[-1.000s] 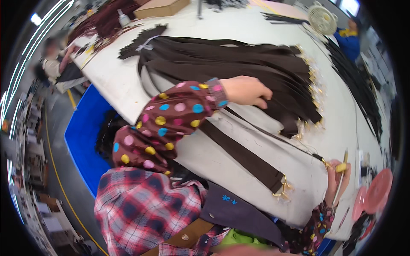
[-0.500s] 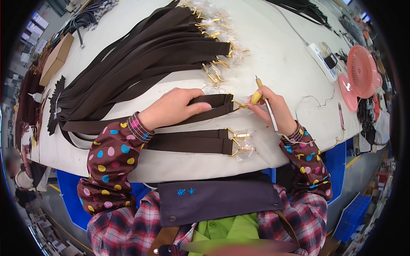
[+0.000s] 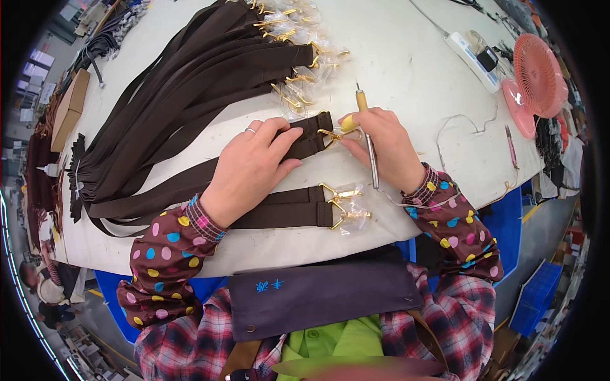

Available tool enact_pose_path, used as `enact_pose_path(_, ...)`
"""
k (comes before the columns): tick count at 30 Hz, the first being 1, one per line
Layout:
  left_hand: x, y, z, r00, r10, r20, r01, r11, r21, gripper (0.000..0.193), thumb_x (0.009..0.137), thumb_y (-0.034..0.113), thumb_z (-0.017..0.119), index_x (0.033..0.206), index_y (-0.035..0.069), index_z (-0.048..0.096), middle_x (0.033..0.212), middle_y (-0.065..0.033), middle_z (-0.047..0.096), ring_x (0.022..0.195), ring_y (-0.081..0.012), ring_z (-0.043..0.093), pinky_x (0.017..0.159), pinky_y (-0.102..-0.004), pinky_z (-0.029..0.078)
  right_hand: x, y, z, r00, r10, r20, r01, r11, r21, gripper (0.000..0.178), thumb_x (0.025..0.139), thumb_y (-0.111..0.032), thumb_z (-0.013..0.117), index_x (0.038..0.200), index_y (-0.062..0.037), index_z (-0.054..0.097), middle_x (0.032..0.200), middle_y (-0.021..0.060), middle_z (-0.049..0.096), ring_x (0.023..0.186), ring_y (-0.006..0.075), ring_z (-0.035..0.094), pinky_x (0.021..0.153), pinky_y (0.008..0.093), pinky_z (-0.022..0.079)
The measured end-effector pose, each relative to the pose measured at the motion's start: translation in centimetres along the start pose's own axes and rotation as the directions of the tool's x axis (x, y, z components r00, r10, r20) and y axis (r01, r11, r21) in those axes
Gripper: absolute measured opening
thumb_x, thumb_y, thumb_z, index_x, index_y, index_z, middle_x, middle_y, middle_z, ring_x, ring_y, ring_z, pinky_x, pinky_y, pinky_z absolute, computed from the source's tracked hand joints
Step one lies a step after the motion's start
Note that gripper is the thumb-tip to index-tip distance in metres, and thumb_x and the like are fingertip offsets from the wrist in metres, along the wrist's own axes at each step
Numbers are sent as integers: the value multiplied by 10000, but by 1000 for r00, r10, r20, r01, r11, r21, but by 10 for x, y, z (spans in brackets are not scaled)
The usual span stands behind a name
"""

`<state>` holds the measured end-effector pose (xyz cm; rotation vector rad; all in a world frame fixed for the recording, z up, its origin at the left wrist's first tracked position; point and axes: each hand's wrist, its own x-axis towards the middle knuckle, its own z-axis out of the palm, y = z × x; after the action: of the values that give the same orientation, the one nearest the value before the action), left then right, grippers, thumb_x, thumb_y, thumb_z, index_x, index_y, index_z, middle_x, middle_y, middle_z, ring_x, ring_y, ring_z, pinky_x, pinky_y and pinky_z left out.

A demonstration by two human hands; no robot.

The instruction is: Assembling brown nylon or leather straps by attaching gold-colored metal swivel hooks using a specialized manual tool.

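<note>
My left hand (image 3: 251,166), a ring on one finger, has its fingers curled over a dark brown strap (image 3: 304,141) near its end, the thumb along the near edge. A gold swivel clasp (image 3: 331,137) hangs from that strap end. My right hand (image 3: 389,145) grips a corded pen-like tool (image 3: 372,159) with a metal body and a yellowish upper part, its thin tip pointing away from me. A yellow cover (image 3: 348,124) sits on one of its fingertips, which are at the clasp. Nearer me lie two more strap ends (image 3: 289,214) with gold clasps (image 3: 345,206) in clear plastic.
A large bundle of brown straps (image 3: 210,70), tied at the left, spreads across the table (image 3: 406,76), its clasps wrapped in plastic. On the right are a white power strip (image 3: 471,62), a pink fan (image 3: 537,76) and a thin pink tool (image 3: 511,146). A cardboard box (image 3: 70,109) stands at left.
My left hand has shifted along the strap with its fingers curled more. The strap end now tilts upward more. My right hand stays at the clasp, its tool more upright. The whole view has shifted slightly.
</note>
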<state>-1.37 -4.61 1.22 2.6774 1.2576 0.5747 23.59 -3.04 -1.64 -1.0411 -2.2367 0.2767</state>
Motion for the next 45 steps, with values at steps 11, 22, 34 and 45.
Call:
enact_pose_path(11, 36, -27, 19, 1000, -1, 7, 2, 994, -106, 271, 824, 243, 688, 1056, 122, 615, 967, -62, 603, 865, -264, 612, 703, -374, 506, -4, -5, -7, 985, 85, 152, -109, 982, 153, 248, 778, -93, 702, 951, -73, 525, 836, 115, 615, 788, 302, 570, 665, 395, 464)
enact_pose_path(22, 23, -41, -5, 988, -48, -145, 90, 950, 298, 287, 798, 76, 696, 1068, 82, 599, 939, -88, 551, 763, -243, 583, 670, -355, 488, 2, -2, 6, 995, -54, 85, 46, 995, 93, 235, 785, -102, 717, 953, -52, 561, 820, 89, 607, 828, 277, 569, 746, 348, 434)
enact_pose_path(34, 18, -2, 8, 943, -34, 332, 193, 866, -461, 273, 795, 111, 710, 1023, 71, 565, 943, -103, 528, 776, -255, 600, 683, -352, 495, 2, -2, 0, 999, 31, 26, -35, 982, 188, 233, 876, -39, 626, 1095, -34, 548, 941, 103, 674, 892, 232, 631, 773, 303, 494)
enact_pose_path(45, 16, -13, 10, 932, -35, 361, 256, 768, -587, 127, 822, 34, 686, 853, 22, 564, 825, -38, 493, 647, -122, 475, 607, -272, 426, 15, -23, -6, 907, 248, 341, -418, 627, 657, 180, 932, -99, 580, 1062, 17, 536, 830, 7, 597, 737, 74, 575, 702, 235, 468)
